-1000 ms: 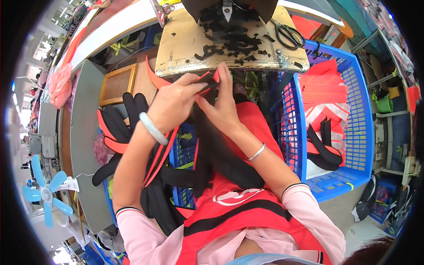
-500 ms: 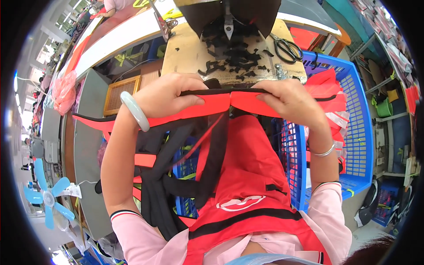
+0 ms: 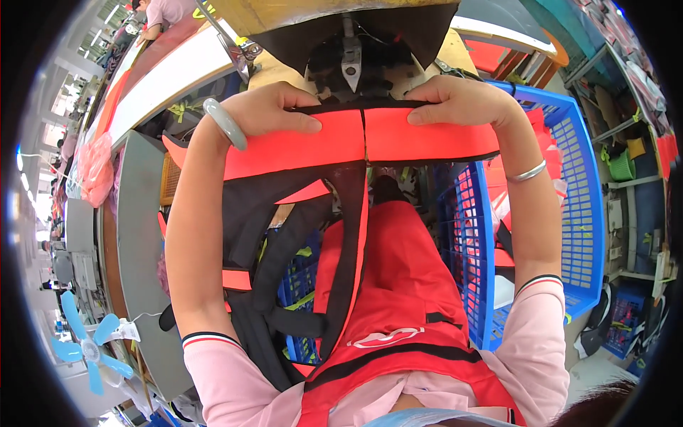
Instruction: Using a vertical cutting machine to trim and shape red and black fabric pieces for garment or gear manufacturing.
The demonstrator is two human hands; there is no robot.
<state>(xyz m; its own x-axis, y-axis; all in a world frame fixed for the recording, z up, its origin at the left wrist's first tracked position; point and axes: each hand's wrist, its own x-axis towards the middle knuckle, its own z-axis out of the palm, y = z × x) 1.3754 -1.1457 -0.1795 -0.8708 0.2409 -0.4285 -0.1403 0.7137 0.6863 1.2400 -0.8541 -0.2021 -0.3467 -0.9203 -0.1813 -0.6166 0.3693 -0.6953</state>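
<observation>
Between my two hands a coral-red fabric strip (image 3: 313, 146) with black edging is stretched flat, a dark seam crossing its middle. My left hand (image 3: 274, 114) pinches its upper edge left of the seam, thumb on the front. To the right of the seam, my right hand (image 3: 455, 103) grips the same edge in the same way. Black straps (image 3: 284, 263) with red edging hang from the strip on the left, over my red apron (image 3: 398, 270). Just beyond the strip is the pointed metal part (image 3: 351, 67) of a machine.
A blue plastic basket (image 3: 583, 206) with red pieces stands at my right. Scissor handles (image 3: 448, 69) lie on the wooden worktop near the machine. On the left are a grey cabinet (image 3: 135, 263) and a blue fan (image 3: 91, 349). A person (image 3: 163, 18) sits at the far left table.
Both hands have moved slightly farther away and turned the strip, so its broad red face now shows. The view has shifted, and the black scraps on the worktop are now mostly hidden.
</observation>
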